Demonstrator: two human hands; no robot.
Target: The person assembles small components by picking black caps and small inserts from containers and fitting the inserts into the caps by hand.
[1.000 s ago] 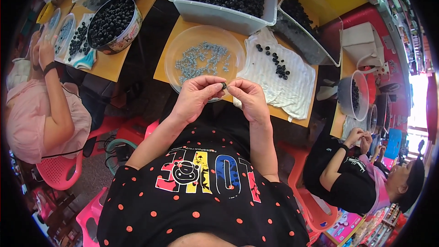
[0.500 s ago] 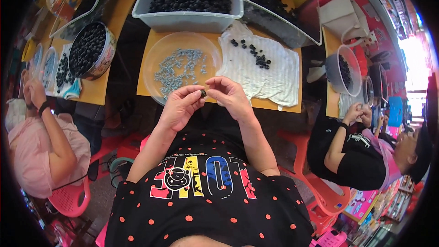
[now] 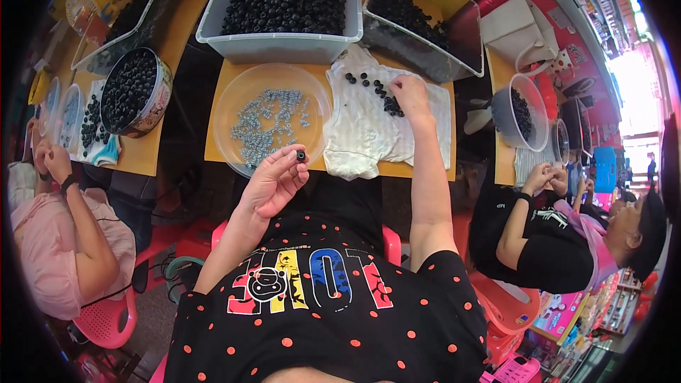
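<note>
Between the thumb and fingertips of my left hand (image 3: 271,183) is a small black wheel-like piece (image 3: 301,156) with a hole in its face, held up near the table's front edge. My right hand (image 3: 411,96) reaches out over the white cloth (image 3: 355,145), its fingers curled together beside several loose black pieces (image 3: 391,105). Whatever may be in those fingers is hidden. Left of the cloth, a round clear tray (image 3: 225,106) holds many small light-blue parts (image 3: 266,117).
Behind the tray stands a translucent tub (image 3: 284,47) heaped with black pieces; a second clear tub (image 3: 418,50) is to its right. A round tin (image 3: 152,103) of black pieces sits at left. Co-workers sit on both sides, one in a pink top (image 3: 71,241), another in black (image 3: 553,248).
My right hand has left my left hand and moved forward and right to the loose pieces on the cloth. My left hand keeps the black piece, now turned hole outward.
</note>
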